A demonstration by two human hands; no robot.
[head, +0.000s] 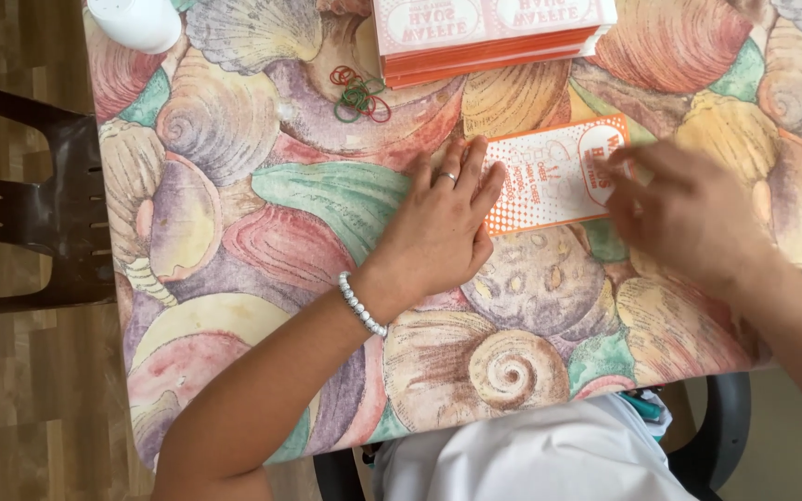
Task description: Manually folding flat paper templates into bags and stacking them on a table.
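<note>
An orange and white flat paper sleeve (549, 176) lies on the table with a shell-patterned cloth (262, 204). My left hand (443, 227) rests flat on the cloth, its fingertips pressing the sleeve's left edge; it wears a ring and a bead bracelet. My right hand (684, 209) is blurred and lies over the sleeve's right end, fingers touching it. Neither hand lifts the sleeve off the table.
A stack of the same orange and white sleeves (489, 37) sits at the table's far edge. Several red and green rubber bands (359, 93) lie left of the stack. A white round container (136, 20) stands at the far left corner. A dark chair (39, 199) is beside the table.
</note>
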